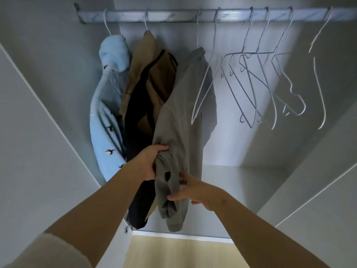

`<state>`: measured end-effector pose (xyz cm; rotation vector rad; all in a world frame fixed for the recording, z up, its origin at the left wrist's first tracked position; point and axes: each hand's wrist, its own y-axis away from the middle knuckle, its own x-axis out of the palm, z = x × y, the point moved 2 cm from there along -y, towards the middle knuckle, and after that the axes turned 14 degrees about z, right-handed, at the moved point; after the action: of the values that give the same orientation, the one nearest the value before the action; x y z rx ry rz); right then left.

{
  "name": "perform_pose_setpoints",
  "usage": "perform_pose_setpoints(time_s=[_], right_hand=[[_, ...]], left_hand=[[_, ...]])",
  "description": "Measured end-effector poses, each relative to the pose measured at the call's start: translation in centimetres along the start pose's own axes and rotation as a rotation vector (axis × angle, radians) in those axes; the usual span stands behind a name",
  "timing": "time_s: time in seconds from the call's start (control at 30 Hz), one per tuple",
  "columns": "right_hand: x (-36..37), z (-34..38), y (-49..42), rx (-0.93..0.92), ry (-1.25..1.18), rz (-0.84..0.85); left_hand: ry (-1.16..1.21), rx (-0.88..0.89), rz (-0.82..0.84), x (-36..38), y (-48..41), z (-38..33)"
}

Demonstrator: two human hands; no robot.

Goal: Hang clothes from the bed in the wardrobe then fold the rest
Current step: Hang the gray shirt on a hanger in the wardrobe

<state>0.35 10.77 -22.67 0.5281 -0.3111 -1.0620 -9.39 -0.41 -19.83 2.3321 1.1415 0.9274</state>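
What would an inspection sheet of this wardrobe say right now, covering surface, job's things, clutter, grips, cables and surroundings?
Surface: wardrobe base, white, bare where visible.
Job's things: grey garment hangs from the rail; blue fleece and tan-and-black jacket hang to its left.
Clutter: empty wire hangers bunched along the rail's right part.
Grips: left hand grips the grey garment's fabric; right hand holds its bunched lower part.
Cables: nothing seen.
Surroundings: white wardrobe walls; wood floor below.

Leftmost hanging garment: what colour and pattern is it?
The garment is light blue with small dark bird motifs; head view.
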Motion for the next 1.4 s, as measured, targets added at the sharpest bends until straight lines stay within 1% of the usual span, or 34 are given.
perform_pose_setpoints(time_s=[0.03, 0.07, 0.13, 0.17, 0.2, 0.27, 0.3, 0.33, 0.37, 0.43, 0.5, 0.6, 0.67, 0.7, 0.73, 0.8, 0.83, 0.87, 0.93, 0.97, 1.03, 1.13, 1.2, 1.3, 1.4], right_hand=[[0.3, 0.1, -0.2, -0.037, -0.017, -0.066], [0.4, 0.2, -0.4, -0.07, -0.033, -0.177], [0.2, 0.5, -0.1, -0.113, -0.103, -0.399], [0.2, 0.7, 0.2, -0.148, -0.163, -0.463], [0.2, 0.9, 0.3, -0.193, -0.228, -0.484], [0.6, 1.6, 0.8, -0.278, -0.335, -0.497], [0.9, 1.8, 1.0, -0.297, -0.36, -0.52], [0.9, 1.9, 1.1, -0.291, -0.369, -0.558], [1.0, 2.0, 1.2, -0.274, -0.364, -0.613], [0.9, 1.7, 1.4, -0.238, -0.334, -0.744], [1.0, 1.3, 1.6, -0.212, -0.304, -0.815], [1.3, 1.0, 2.0, -0.197, -0.31, -0.856], [1.2, 1.0, 2.2, -0.219, -0.37, -0.858], [1.1, 1.1, 2.3, -0.232, -0.42, -0.846], [1.1, 1.1, 2.4, -0.244, -0.477, -0.834], [1.0, 1.1, 2.5, -0.285, -0.618, -0.795], [1.0, 1.0, 2.6, -0.314, -0.693, -0.77], [1.0, 0.9, 2.7, -0.334, -0.757, -0.76], [0.8, 0.5, 3.1, -0.325, -0.821, -0.795], [0.7, 0.3, 3.3, -0.311, -0.825, -0.82], [0.5, 0.1, 3.6, -0.285, -0.812, -0.844], [0.5, 0.3, 3.8, -0.249, -0.795, -0.85], [0.8, 0.4, 3.8, -0.225, -0.731, -0.839], [2.0, 0.5, 4.4, -0.203, -0.612, -0.776], [3.7, -0.6, 5.7, -0.157, -0.644, -0.784]], left_hand=[[-0.011, 0.001, 0.022, 0.2, 0.3, 0.1], [-0.028, 0.015, 0.047, 0.3, 0.6, 0.2], [-0.079, 0.105, 0.095, 0.2, 1.1, 0.1], [-0.131, 0.169, 0.112, -0.1, 1.3, 0.0], [-0.223, 0.215, 0.129, -0.5, 1.6, 0.0], [-0.489, 0.221, 0.163, -1.0, 2.5, 0.3], [-0.601, 0.217, 0.16, -1.3, 2.7, 0.5], [-0.656, 0.232, 0.135, -1.6, 2.9, 0.6], [-0.647, 0.26, 0.098, -1.9, 3.0, 0.5], [-0.502, 0.282, 0.029, -2.6, 3.1, 0.2], [-0.336, 0.256, 0.06, -2.8, 3.1, 0.1], [-0.169, 0.233, 0.143, -1.5, 3.0, 0.5], [-0.094, 0.267, 0.193, -0.8, 2.6, 0.6], [-0.107, 0.29, 0.237, -0.6, 2.5, 0.7], [-0.188, 0.299, 0.278, -0.4, 2.4, 0.8], [-0.478, 0.272, 0.308, -0.1, 2.4, 1.3], [-0.591, 0.264, 0.277, -0.1, 2.2, 1.4], [-0.613, 0.258, 0.228, -0.2, 2.0, 1.5], [-0.476, 0.218, 0.167, -0.3, 2.3, 1.2], [-0.389, 0.194, 0.167, -0.3, 2.4, 1.1], [-0.33, 0.165, 0.173, -0.3, 2.6, 1.0], [-0.349, 0.162, 0.14, 0.0, 3.0, 1.0], [-0.345, 0.179, 0.122, 0.3, 3.3, 1.1], [-0.317, 0.216, 0.16, 1.4, 4.2, 1.9], [-0.39, 0.181, 0.147, 3.9, 4.9, 3.5]])
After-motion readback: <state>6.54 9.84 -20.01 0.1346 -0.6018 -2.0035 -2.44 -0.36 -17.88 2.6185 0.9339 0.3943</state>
